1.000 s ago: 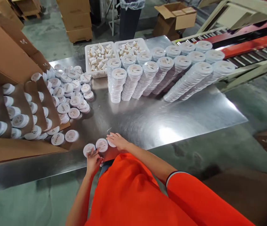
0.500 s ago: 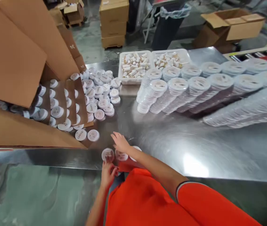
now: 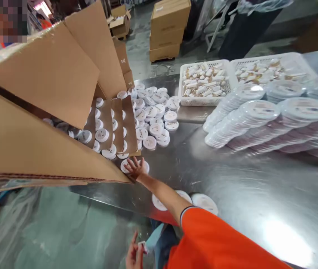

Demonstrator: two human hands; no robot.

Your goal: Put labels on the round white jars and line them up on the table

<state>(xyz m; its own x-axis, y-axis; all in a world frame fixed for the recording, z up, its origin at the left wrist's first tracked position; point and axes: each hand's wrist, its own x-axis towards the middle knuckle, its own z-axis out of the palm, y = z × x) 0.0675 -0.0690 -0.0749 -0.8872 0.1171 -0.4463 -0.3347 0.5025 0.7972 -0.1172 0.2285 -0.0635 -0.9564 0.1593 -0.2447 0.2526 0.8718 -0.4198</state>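
So my right hand is spread open over two white tubs by the carton, left hand pinching a small label-like piece. Three-tub row nearby; wrapped stacks look done, big loose pile left.

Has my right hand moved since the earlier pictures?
Yes: your right hand has moved left, toward the open carton, from the row of three white containers to the pair of containers near it.

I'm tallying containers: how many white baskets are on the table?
2: the left basket and right basket, adjacent, at the far side of the table. Stacked discs may hide others.
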